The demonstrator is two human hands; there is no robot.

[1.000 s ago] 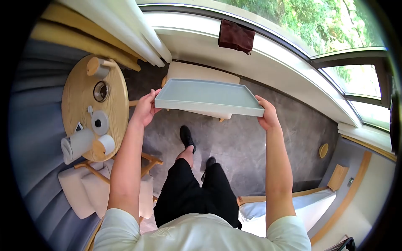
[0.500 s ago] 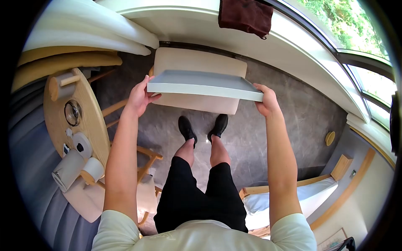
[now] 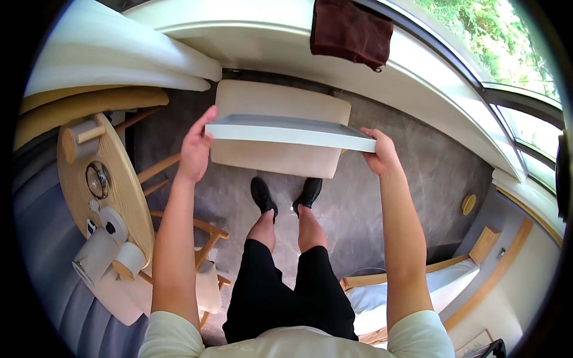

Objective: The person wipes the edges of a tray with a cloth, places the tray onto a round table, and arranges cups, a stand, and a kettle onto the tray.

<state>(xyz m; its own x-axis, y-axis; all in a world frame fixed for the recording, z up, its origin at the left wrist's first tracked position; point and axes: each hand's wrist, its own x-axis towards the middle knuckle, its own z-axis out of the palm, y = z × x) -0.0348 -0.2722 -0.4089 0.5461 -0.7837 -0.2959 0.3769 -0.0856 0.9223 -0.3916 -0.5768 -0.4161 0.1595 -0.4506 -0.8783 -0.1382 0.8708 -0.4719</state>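
Observation:
A shallow rectangular tray (image 3: 292,136) with a white rim and grey inside stretches level between my two hands. It is seen almost edge-on, above a cream-cushioned seat (image 3: 277,95). My left hand (image 3: 197,149) is closed at the tray's left end, its fingers partly hidden behind the end. The right-hand corner rests in the closed grip of my right hand (image 3: 381,152), thumb near the top edge and fingers beneath. Nothing can be seen lying in the visible part of the tray.
On the left, a round wooden table (image 3: 122,173) carries a glass vessel (image 3: 98,179), a paper roll (image 3: 113,224) and several canisters. A dark brown cloth (image 3: 351,34) hangs over the window ledge. A wooden-framed bed (image 3: 430,286) stands at lower right.
The tray sits slightly lower in view, and its inside shows more narrowly. My left thumb has shifted up toward the tray's corner. The surrounding room has shifted slightly in view.

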